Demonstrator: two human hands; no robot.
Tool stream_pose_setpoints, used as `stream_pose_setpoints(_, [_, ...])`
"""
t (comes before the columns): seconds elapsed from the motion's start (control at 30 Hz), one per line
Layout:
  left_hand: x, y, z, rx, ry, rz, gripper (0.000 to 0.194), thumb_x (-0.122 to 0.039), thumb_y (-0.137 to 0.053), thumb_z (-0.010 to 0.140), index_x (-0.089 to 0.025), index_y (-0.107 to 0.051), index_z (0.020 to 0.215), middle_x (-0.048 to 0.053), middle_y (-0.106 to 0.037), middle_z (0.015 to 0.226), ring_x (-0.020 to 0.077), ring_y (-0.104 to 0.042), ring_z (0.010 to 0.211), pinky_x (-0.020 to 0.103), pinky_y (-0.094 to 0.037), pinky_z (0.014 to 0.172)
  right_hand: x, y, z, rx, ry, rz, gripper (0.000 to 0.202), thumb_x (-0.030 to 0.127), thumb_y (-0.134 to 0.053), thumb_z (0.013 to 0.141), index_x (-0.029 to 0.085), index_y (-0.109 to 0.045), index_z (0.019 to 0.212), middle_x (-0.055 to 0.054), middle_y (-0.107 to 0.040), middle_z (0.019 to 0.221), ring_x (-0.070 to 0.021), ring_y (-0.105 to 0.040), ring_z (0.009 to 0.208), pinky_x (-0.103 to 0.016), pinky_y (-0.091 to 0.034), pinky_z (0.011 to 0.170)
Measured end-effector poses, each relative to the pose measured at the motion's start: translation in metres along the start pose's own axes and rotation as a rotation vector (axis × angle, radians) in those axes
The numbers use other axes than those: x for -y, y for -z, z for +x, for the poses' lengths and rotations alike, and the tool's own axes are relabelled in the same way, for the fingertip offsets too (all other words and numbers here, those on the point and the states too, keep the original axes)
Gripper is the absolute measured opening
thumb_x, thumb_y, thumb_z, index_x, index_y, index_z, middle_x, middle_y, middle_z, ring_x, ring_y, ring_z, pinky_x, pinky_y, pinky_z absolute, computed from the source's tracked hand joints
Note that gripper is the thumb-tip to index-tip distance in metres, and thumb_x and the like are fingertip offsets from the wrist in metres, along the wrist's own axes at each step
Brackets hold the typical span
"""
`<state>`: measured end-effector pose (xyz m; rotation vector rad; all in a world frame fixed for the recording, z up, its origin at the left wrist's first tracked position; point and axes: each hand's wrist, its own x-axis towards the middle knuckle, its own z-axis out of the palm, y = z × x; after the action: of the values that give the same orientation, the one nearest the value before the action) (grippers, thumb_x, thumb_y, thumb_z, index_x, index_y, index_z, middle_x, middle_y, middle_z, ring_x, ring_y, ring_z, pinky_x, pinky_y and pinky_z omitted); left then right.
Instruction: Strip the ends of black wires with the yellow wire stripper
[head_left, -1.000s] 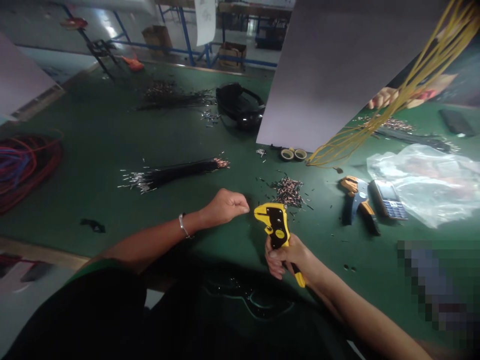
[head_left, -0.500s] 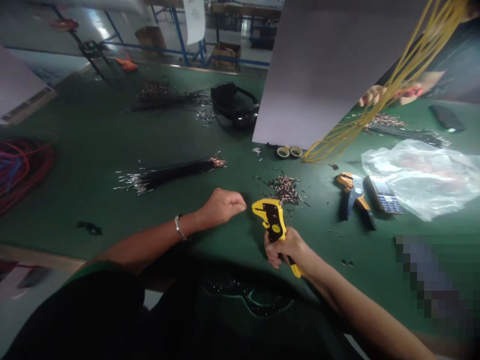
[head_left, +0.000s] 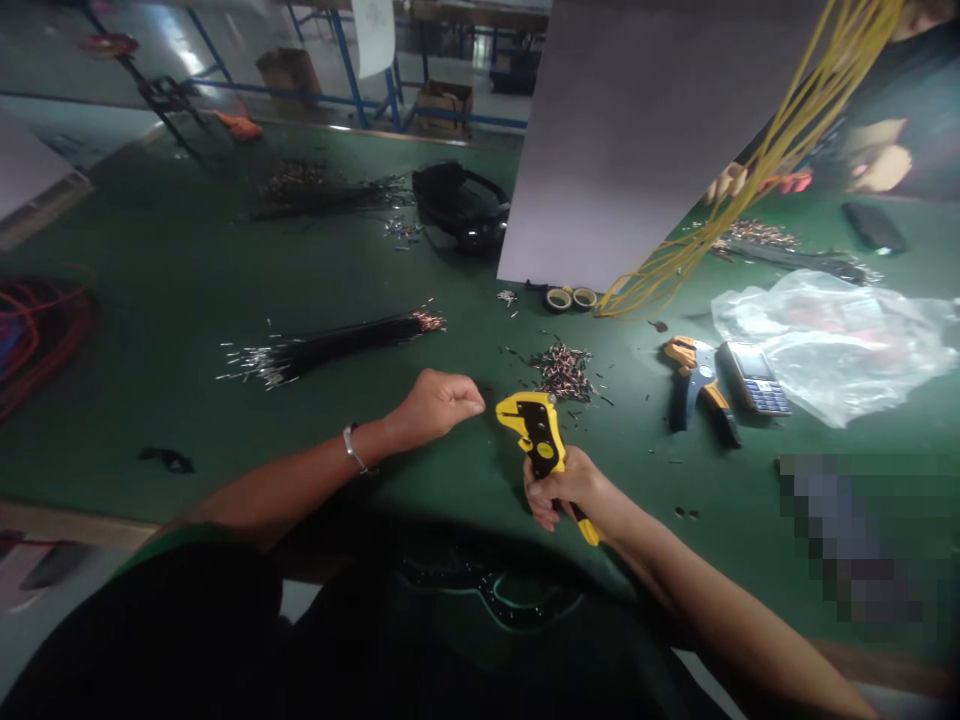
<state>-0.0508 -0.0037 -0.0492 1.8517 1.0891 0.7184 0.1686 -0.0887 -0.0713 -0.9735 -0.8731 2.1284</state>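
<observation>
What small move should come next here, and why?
Probably ease the left hand toward the nose of the yellow-and-black pistol-shaped tool: the fingertips are pinched just short of it, and the right hand points the tool their way. Whether they hold anything is unclear.

Behind the green tabletop (head_left: 180, 280), 2 cardboard boxes (head_left: 289, 73) sit near blue metal frames (head_left: 349, 70).

Keypad phone (head_left: 756, 378), crumpled clear bag (head_left: 840, 345), tape rolls (head_left: 571, 289)

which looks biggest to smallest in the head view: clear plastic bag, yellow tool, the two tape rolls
1. clear plastic bag
2. yellow tool
left tape roll and right tape roll: too alike to rank
</observation>
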Motion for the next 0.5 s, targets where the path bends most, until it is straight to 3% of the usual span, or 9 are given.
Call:
stream_pose_setpoints(0.2, [0.0079,0.0045,0.0056,0.015,-0.004,-0.003,0.012,-0.021,-0.065,0.072,-0.013,-0.07,0.064,0.0,-0.066,0.057,0.0085,-0.055,0.052,0.018,-0.04,0.051,0.0018,0.0005,-0.0045,0.034,-0.028,0.017,0.01,0.014,-0.065,0.062,0.014,-0.055,0.057,0.002,-0.052,0.041,-0.0097,-0.043,0.035,-0.024,-0.04,0.036])
stream_pose_setpoints(0.5, [0.0022,-0.0032,0.0004,0.01,-0.013,0.023,0.014,-0.02,-0.062,0.074,-0.013,-0.068,0.063,0.0,-0.064,0.055,0.0069,-0.052,0.049,0.017,-0.039,0.049,0.006,0.0036,-0.0009,0.067,-0.032,0.099,0.011,0.012,-0.064,0.062,0.014,-0.054,0.057,0.003,-0.05,0.046,-0.0094,-0.044,0.036,-0.025,-0.041,0.036])
